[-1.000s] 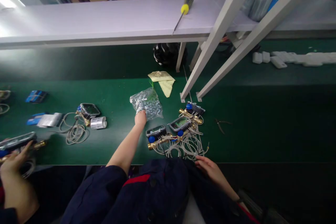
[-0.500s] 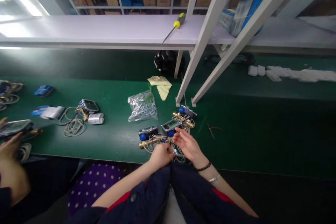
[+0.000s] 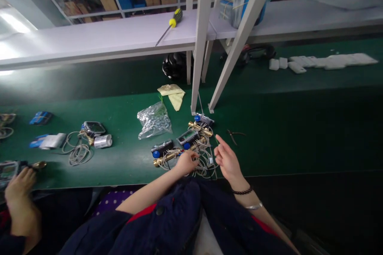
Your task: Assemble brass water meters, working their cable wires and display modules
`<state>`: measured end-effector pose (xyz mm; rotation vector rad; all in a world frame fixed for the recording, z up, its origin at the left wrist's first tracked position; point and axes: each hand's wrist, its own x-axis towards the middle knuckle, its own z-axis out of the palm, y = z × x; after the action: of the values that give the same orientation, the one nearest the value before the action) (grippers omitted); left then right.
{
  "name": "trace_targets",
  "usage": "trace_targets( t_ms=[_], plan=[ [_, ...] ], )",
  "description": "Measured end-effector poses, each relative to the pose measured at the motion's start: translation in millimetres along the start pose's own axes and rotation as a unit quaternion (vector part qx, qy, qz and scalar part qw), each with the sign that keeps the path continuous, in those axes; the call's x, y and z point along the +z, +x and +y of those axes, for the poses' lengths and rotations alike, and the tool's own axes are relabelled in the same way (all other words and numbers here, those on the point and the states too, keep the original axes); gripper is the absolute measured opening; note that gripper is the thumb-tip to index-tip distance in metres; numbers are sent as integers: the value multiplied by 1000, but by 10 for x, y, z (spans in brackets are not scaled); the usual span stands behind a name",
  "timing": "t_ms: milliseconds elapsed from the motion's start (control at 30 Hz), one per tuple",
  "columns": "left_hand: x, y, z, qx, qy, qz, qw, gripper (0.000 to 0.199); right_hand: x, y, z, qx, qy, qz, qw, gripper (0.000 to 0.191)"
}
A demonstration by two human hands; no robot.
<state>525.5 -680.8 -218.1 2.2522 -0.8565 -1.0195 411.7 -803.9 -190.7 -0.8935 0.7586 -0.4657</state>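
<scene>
Green bench (image 3: 284, 135): brass-bodied meters (image 3: 188, 137) + grey cables (image 3: 205, 158) in front of wearer. L hand (image 3: 186, 162): fingers curled at cables, pinch can't tell. R hand (image 3: 228, 162) beside: index extended, rest curled, grip unclear. Rec.: steady w/ L, avoid tugging cable ends.

Green bench (image 3: 284, 131), cabled meters (image 3: 188, 137), pliers (image 3: 231, 132) (splayed)
</scene>
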Motion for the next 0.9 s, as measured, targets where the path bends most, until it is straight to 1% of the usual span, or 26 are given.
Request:
trace_targets(
  t_ms=[67,133,200,300,400,467,567,633,667,700,767,833,900],
  plan=[
    [-54,214,-33,26,73,69,995,49,-141,-1,-51,-44,-70,20,996,67],
    [-73,431,-85,33,133,105,985,61,-248,-21,-68,-76,-129,30,988,57],
    [-54,601,-150,30,176,113,977,62,-313,-57,-68,-92,-171,42,980,48],
    [-4,707,-259,27,217,118,969,52,-357,-120,-75,-101,-233,44,966,43],
    [-5,681,-370,35,236,114,964,46,-378,-151,-99,-126,-304,21,944,40],
    [-43,646,-440,52,240,106,964,49,-379,-134,-112,-144,-352,-1,925,40],
    [-91,600,-516,111,236,66,963,57,-340,-46,-103,-171,-424,-39,888,37],
    [-77,556,-543,161,227,34,960,55,-280,50,-75,-190,-470,-61,860,31],
    [-55,524,-555,177,222,28,959,53,-243,106,-54,-197,-491,-70,846,28],
    [-26,484,-568,180,216,36,959,52,-203,166,-31,-204,-511,-78,832,25],
    [34,377,-612,147,207,83,964,59,-123,291,26,-216,-547,-90,804,22],
    [77,244,-683,89,203,137,966,68,-51,415,89,-225,-577,-103,778,22],
    [94,102,-768,51,203,159,965,65,6,529,152,-232,-602,-118,755,22]
  ],
)
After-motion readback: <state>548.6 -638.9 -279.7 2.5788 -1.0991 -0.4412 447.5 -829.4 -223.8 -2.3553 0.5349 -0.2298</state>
